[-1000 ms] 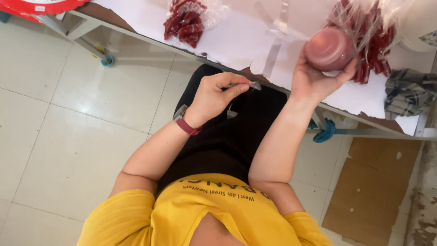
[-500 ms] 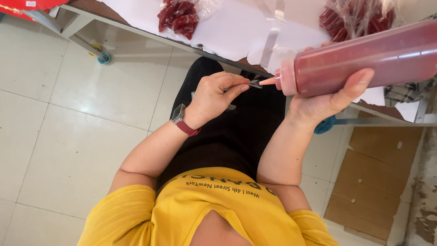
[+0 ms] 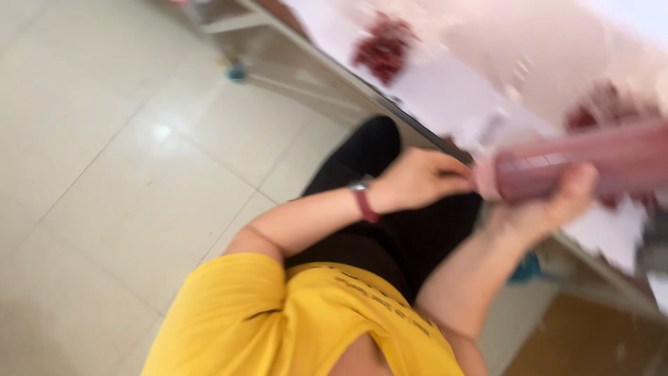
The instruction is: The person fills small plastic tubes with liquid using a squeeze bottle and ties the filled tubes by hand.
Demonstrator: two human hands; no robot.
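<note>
Seated worker holds a red bottle (image 3: 591, 167) at the table (image 3: 445, 104) edge.
Right hand (image 3: 550, 209) grips it; left hand (image 3: 417, 181) pinches closed at its nozzle; a squeeze could spill.

Whole view motion-blurred | I can't make out what my left hand (image 3: 417, 181) pinches at the nozzle | red-filled bottle (image 3: 584, 170) cut off by right edge | red heap (image 3: 384, 47) on table unreadable

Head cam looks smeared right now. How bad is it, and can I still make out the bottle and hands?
Head view: heavy motion blur everywhere. The red bottle reads only as a streak in the right hand; the left hand meets its nozzle end, its fingers indistinct. Table washed out; a glare spot on the floor.
</note>
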